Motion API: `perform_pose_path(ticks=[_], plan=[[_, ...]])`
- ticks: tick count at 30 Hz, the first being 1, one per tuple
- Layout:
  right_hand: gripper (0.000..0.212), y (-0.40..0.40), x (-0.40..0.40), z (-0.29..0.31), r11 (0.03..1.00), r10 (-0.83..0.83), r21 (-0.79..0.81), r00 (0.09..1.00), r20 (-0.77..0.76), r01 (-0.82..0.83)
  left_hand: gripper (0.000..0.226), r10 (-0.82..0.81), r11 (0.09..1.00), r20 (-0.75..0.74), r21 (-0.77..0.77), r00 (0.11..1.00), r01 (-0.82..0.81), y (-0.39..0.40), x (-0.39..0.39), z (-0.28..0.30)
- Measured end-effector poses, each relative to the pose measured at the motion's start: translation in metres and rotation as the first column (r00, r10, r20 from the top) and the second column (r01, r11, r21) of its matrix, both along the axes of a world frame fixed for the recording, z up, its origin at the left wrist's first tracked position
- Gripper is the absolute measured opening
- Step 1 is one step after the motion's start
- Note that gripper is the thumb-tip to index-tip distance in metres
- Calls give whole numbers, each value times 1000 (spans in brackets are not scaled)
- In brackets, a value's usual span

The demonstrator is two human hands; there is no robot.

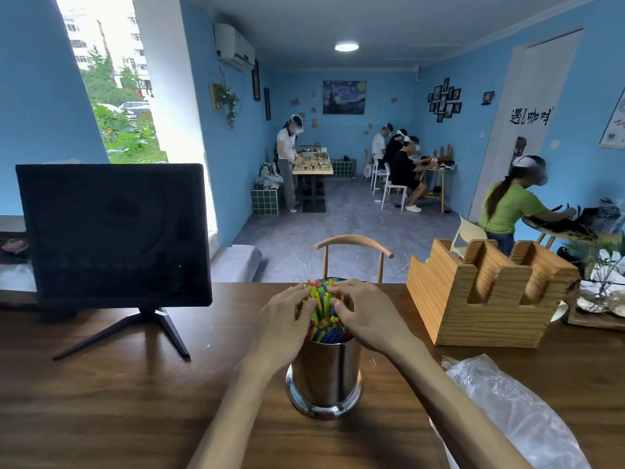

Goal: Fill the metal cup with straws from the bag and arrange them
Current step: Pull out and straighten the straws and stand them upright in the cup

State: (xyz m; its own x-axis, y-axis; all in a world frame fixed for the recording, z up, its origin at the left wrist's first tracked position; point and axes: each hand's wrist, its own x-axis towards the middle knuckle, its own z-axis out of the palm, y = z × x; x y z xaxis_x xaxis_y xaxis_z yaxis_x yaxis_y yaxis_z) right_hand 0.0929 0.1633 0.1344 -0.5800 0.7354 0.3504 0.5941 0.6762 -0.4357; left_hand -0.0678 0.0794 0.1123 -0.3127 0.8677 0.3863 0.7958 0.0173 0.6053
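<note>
At the left of the frame a dark monitor (113, 235) is seen standing on a tripod foot on the wooden counter (101, 394); it plays no part in the work; toward the lower centre the left hand (287, 316) is laid against the left side of the coloured straws (323, 311), its fingers (304, 292) curved loosely over the tops and pressing rather than clenching, so that nothing is truly gripped; the straws are packed upright in the metal cup (324, 374), which stands on the counter at the lower centre, and their ends rise well above its rim; they are judged to be light, thin-walled and springy, easily kinked if squeezed hard and apt to fan outward or slip up when pushed from one side only, so they are best gathered gently from both sides near the tops and tapped level; the cup is judged stiff, smooth and slippery, fairly steady on its flared base, and best steadied low on its wall; the right hand (365, 316) is set likewise on the right side of the bundle, fingers bent softly over the tips, holding nothing fast; further right a wooden holder (487, 299) stands on the counter; at the lower right the clear plastic bag (514, 411) lies crumpled and seemingly emptied, limp and slick to handle.
</note>
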Motion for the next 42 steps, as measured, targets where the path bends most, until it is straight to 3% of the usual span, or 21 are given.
perform_pose_path(ticks=[4,10,13,16,19,23,26,31,35,42], plan=[[35,2,4,4,1000,-13,2,999,35,13,44,16,1000,-38,-20,999,-16,-4,-3,0],[30,22,2,16,985,-59,-169,984,-170,30,44,-21,999,-10,-33,1000,20,-9,-5,-2],[32,34,-2,15,958,-72,-283,991,-115,37,38,-78,996,212,59,974,66,-10,-5,0],[25,41,-4,11,933,-79,-359,988,-137,25,29,-35,983,459,177,888,-53,-6,-11,-6],[19,43,-3,9,922,-121,-386,971,-208,33,22,74,978,604,113,794,-177,-3,-21,-12],[12,43,0,6,912,-156,-409,946,-284,27,17,110,992,583,-11,805,-128,-3,-23,-13],[7,42,2,4,905,-179,-425,930,-322,27,20,123,990,567,-18,814,-137,-2,-21,-9],[5,38,6,8,889,-198,-458,891,-409,-13,4,119,993,555,-54,823,-107,0,-22,-2],[4,35,7,17,908,-169,-419,915,-366,0,9,148,989,528,-63,836,-136,-1,-23,0],[5,25,8,40,916,-81,-386,889,-450,-111,11,108,975,684,69,721,-212,-9,-14,23]])
